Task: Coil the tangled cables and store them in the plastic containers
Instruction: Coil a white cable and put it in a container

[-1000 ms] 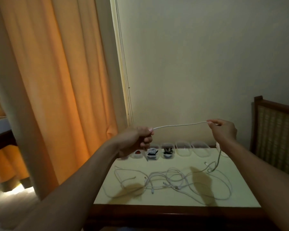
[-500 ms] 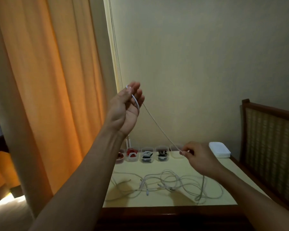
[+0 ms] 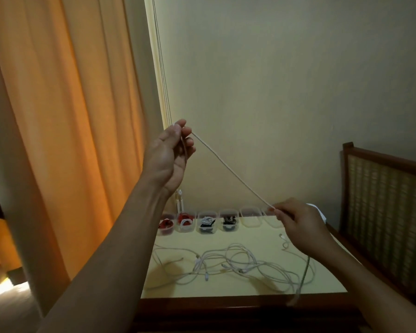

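A white cable (image 3: 228, 168) runs taut between my hands, slanting down to the right. My left hand (image 3: 169, 157) is raised, palm toward me, pinching the cable's upper end at its fingertips. My right hand (image 3: 298, 222) is lower, above the table's right side, pinching the cable; the rest hangs down past the table's front edge. A tangle of white cables (image 3: 231, 265) lies on the pale table (image 3: 262, 239). A row of small clear plastic containers (image 3: 208, 222) stands along the table's back edge; the left ones hold coiled cables, the right two (image 3: 250, 217) look empty.
An orange curtain (image 3: 65, 131) hangs at the left. A wooden headboard with woven panel (image 3: 384, 212) stands at the right. A white object (image 3: 318, 210) peeks out behind my right hand. The wall is close behind the containers.
My left hand rose from chest height to well above the table with the cable's end, and my right hand dropped toward the table. In the last half second both hands barely moved.
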Motion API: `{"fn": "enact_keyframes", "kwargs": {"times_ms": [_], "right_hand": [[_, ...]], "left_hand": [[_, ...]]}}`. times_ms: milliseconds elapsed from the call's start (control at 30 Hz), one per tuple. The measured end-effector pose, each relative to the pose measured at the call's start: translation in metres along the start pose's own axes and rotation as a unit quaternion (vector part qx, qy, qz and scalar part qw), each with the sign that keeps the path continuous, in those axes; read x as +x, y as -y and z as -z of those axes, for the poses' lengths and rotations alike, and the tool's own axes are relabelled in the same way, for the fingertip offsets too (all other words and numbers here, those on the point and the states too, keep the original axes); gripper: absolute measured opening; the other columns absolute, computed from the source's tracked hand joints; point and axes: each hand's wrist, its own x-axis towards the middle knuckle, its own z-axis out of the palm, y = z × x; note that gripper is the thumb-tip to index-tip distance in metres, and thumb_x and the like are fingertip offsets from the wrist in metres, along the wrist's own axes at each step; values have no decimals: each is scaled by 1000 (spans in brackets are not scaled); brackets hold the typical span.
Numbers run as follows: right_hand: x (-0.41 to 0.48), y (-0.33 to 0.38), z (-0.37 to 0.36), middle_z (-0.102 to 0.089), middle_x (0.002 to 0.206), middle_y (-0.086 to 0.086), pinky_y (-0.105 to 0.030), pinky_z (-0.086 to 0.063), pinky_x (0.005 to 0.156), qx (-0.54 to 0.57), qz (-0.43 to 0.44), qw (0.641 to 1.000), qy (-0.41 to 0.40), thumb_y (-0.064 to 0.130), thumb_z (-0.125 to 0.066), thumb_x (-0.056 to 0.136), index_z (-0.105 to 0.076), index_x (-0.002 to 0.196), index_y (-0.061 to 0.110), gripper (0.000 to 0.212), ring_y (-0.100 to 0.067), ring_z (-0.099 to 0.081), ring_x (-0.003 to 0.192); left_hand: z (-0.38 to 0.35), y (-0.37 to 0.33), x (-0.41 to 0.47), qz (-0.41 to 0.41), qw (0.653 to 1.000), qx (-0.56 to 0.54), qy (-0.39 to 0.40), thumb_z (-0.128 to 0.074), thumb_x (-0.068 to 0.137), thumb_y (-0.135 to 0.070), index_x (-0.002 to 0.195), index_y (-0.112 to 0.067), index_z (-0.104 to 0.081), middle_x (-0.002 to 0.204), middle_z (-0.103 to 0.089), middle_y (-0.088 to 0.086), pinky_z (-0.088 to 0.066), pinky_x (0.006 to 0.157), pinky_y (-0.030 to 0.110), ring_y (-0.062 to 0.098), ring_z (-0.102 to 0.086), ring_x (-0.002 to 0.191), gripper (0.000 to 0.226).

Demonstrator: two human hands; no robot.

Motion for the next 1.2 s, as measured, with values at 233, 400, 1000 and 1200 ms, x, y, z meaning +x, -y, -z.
{"fn": "enact_keyframes", "kwargs": {"times_ms": [233,400,1000,1200], "right_hand": [[2,0,19,-74,107,22,-27,-50,91,194,-67,977,-54,20,-64,97,-77,110,34,22,1,-67,104],[11,-10,17,-71,85,13,-19,-48,70,62,-55,994,-67,17,-67,96,-76,98,29,16,0,-64,79],[-37,35,18,-61,76,19,-16,-44,59,-34,208,973,94,42,-61,98,-76,104,27,22,1,-57,66],[-40,70,53,-61,77,14,-19,-45,57,2,289,957,8,30,-68,94,-79,101,18,17,-4,-55,63]], "left_hand": [[8,-12,-5,-33,993,101,-54,-43,110,-29,97,-12,-62,66,-46,-3,-31,48,24,8,-35,48,29],[2,-16,-11,41,994,-76,60,-42,106,-11,112,-4,-64,84,-59,0,-46,70,23,8,-51,69,23],[2,-5,-10,-64,992,-105,-10,-49,107,-17,126,0,-59,121,-74,11,-52,107,35,22,-69,119,27],[16,26,-19,-102,927,360,17,-60,101,-18,123,-4,-70,109,-77,-1,-58,86,20,7,-72,102,28]]}}
